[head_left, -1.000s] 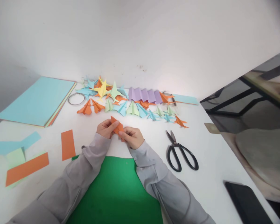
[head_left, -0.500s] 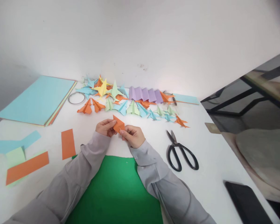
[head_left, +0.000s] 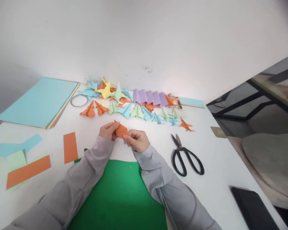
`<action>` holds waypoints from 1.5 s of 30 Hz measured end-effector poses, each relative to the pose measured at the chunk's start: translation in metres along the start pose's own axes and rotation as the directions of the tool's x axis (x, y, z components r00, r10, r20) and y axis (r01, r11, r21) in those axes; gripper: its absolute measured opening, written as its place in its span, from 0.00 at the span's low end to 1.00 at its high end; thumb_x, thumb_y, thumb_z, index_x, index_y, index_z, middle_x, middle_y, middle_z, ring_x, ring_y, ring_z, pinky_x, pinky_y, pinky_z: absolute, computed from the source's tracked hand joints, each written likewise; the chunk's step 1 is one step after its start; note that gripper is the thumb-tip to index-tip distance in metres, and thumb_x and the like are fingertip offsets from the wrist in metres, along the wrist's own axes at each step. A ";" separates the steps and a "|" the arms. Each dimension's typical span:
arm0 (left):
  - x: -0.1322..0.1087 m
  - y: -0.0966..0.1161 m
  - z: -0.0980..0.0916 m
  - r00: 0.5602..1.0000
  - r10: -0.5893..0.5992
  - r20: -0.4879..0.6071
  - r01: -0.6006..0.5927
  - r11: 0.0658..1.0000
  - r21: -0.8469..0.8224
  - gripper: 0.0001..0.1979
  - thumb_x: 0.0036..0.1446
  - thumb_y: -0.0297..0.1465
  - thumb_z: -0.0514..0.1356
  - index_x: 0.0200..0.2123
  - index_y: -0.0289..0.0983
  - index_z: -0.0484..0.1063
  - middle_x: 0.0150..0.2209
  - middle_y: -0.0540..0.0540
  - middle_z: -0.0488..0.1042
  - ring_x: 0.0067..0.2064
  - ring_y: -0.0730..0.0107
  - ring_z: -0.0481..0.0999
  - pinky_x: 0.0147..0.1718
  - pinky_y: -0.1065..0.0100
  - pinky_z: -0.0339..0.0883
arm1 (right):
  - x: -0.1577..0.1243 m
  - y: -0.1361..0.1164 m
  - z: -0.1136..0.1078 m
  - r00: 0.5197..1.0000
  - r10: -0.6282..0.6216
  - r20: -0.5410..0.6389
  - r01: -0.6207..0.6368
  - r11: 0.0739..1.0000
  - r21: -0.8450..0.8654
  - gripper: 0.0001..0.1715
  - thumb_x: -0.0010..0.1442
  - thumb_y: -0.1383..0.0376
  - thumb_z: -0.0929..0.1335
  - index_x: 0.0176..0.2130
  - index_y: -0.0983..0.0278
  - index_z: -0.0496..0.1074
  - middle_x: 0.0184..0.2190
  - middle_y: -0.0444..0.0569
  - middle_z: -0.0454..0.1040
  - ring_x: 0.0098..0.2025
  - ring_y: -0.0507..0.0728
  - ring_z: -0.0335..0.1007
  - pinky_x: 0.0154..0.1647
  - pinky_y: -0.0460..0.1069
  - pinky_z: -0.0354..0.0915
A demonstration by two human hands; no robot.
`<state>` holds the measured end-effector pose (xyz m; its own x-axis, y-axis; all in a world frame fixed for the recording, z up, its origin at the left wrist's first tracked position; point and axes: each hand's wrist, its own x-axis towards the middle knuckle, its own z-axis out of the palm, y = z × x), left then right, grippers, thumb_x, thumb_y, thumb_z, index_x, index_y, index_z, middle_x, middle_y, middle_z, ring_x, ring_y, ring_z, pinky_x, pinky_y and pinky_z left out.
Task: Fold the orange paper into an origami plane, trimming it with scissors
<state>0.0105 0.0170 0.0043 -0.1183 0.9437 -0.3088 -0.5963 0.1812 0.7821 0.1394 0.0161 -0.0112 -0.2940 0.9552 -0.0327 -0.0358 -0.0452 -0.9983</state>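
Note:
A small folded piece of orange paper (head_left: 121,130) is held up between my two hands, above the white table. My left hand (head_left: 108,131) pinches its left edge with thumb and fingers. On the other side, my right hand (head_left: 138,140) grips the lower right corner, thumb on top. Beyond the hands lies a row of folded paper shapes in several colours, among them an orange one (head_left: 87,110), a yellow one (head_left: 106,90) and a purple pleated strip (head_left: 150,97). The fingers under the orange paper are partly hidden.
Black-handled scissors (head_left: 181,156) lie right of my hands, with a dark phone (head_left: 253,207) nearer the right edge. A green sheet (head_left: 122,195) is under my forearms. Leftward are orange strips (head_left: 70,147), a wire coil (head_left: 79,100) and a stack of coloured paper (head_left: 38,102).
The orange paper has turned slightly in my fingers, and its upper left tip now shows less. Both hands still hold it in nearly the same place.

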 end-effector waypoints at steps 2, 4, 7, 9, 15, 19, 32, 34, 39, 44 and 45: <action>-0.001 0.000 0.001 1.000 0.005 0.017 -0.005 1.000 0.001 0.14 0.35 0.35 0.68 0.17 0.31 0.69 0.16 0.50 0.68 0.19 0.76 0.67 0.19 0.72 0.61 | 0.000 -0.001 -0.001 1.000 -0.003 -0.002 0.003 1.000 -0.010 0.23 0.42 0.51 0.72 0.14 0.64 0.64 0.08 0.41 0.63 0.11 0.46 0.51 0.12 0.43 0.48; -0.002 0.001 0.001 0.998 0.004 0.064 -0.005 1.000 0.012 0.13 0.36 0.34 0.68 0.18 0.31 0.71 0.17 0.49 0.70 0.20 0.75 0.69 0.20 0.72 0.62 | 0.000 -0.001 -0.001 1.000 -0.009 -0.004 0.009 1.000 -0.021 0.23 0.42 0.51 0.72 0.14 0.64 0.64 0.08 0.41 0.63 0.11 0.46 0.51 0.12 0.43 0.48; -0.003 0.003 0.000 0.994 -0.002 0.111 0.001 1.000 0.008 0.13 0.35 0.34 0.69 0.20 0.30 0.72 0.19 0.48 0.72 0.22 0.75 0.71 0.22 0.72 0.64 | 0.000 -0.002 -0.001 1.000 -0.019 -0.019 0.019 1.000 -0.023 0.23 0.42 0.51 0.72 0.14 0.64 0.64 0.08 0.41 0.63 0.10 0.46 0.51 0.12 0.43 0.47; -0.003 0.004 -0.002 0.992 -0.018 0.123 0.019 1.000 -0.011 0.14 0.35 0.34 0.70 0.21 0.30 0.72 0.19 0.48 0.72 0.23 0.75 0.71 0.24 0.72 0.65 | 0.000 -0.002 0.000 0.999 -0.028 -0.038 0.027 0.999 -0.023 0.22 0.42 0.52 0.72 0.14 0.64 0.64 0.07 0.41 0.63 0.10 0.45 0.51 0.12 0.43 0.47; -0.003 0.006 -0.002 0.987 -0.024 0.158 0.022 1.000 0.011 0.14 0.36 0.37 0.69 0.22 0.31 0.73 0.20 0.48 0.73 0.22 0.75 0.70 0.21 0.72 0.63 | 0.001 0.000 -0.003 0.994 -0.034 -0.103 0.031 0.999 -0.031 0.19 0.42 0.54 0.73 0.15 0.65 0.67 0.08 0.41 0.64 0.11 0.46 0.52 0.13 0.43 0.48; -0.005 0.005 0.000 0.986 0.011 0.166 -0.028 0.994 0.101 0.13 0.36 0.35 0.69 0.22 0.31 0.75 0.18 0.49 0.72 0.19 0.78 0.68 0.17 0.74 0.59 | 0.002 0.000 -0.005 0.995 -0.031 -0.093 0.029 0.999 -0.027 0.19 0.42 0.55 0.73 0.16 0.65 0.67 0.08 0.41 0.64 0.11 0.46 0.53 0.13 0.43 0.49; -0.003 0.001 -0.001 0.998 -0.007 0.068 0.007 1.000 0.000 0.12 0.33 0.32 0.70 0.22 0.30 0.75 0.21 0.46 0.75 0.23 0.72 0.73 0.25 0.69 0.67 | 0.003 0.008 -0.003 0.959 -0.178 -0.222 0.201 0.976 0.085 0.11 0.49 0.58 0.70 0.28 0.64 0.74 0.14 0.41 0.67 0.14 0.47 0.58 0.14 0.44 0.56; -0.003 0.002 0.000 0.999 -0.022 0.049 0.022 1.000 -0.004 0.13 0.33 0.32 0.70 0.23 0.30 0.75 0.21 0.46 0.75 0.24 0.70 0.74 0.26 0.68 0.67 | 0.002 0.008 -0.002 0.931 -0.282 -0.232 0.295 0.955 0.023 0.10 0.48 0.63 0.70 0.35 0.61 0.74 0.22 0.43 0.70 0.20 0.49 0.64 0.17 0.44 0.60; -0.003 0.002 0.000 0.998 -0.010 0.062 0.009 1.000 0.013 0.13 0.32 0.33 0.71 0.23 0.31 0.75 0.19 0.47 0.74 0.21 0.74 0.71 0.20 0.72 0.64 | 0.001 0.006 -0.005 0.879 -0.462 -0.120 0.449 0.885 -0.122 0.14 0.51 0.70 0.67 0.38 0.57 0.76 0.33 0.49 0.72 0.34 0.53 0.69 0.26 0.46 0.65; -0.007 0.006 0.005 0.998 0.010 0.054 -0.018 0.990 0.139 0.13 0.35 0.35 0.70 0.21 0.31 0.74 0.14 0.51 0.69 0.15 0.80 0.64 0.15 0.75 0.57 | 0.004 0.007 -0.006 0.871 -0.477 -0.119 0.470 0.879 -0.082 0.12 0.51 0.71 0.67 0.32 0.58 0.77 0.30 0.48 0.71 0.31 0.52 0.68 0.25 0.45 0.63; -0.008 0.007 0.006 0.999 0.013 0.037 -0.019 0.986 0.165 0.13 0.35 0.35 0.69 0.21 0.31 0.74 0.13 0.51 0.68 0.15 0.80 0.64 0.15 0.75 0.57 | 0.004 0.007 -0.005 0.875 -0.468 -0.127 0.464 0.884 -0.063 0.11 0.51 0.71 0.67 0.31 0.58 0.77 0.30 0.48 0.71 0.31 0.52 0.68 0.24 0.45 0.62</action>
<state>0.0121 0.0127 0.0155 -0.0962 0.9556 -0.2785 -0.4549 0.2066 0.8662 0.1431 0.0210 -0.0185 -0.1190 0.8938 0.4324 -0.1075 0.4213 -0.9005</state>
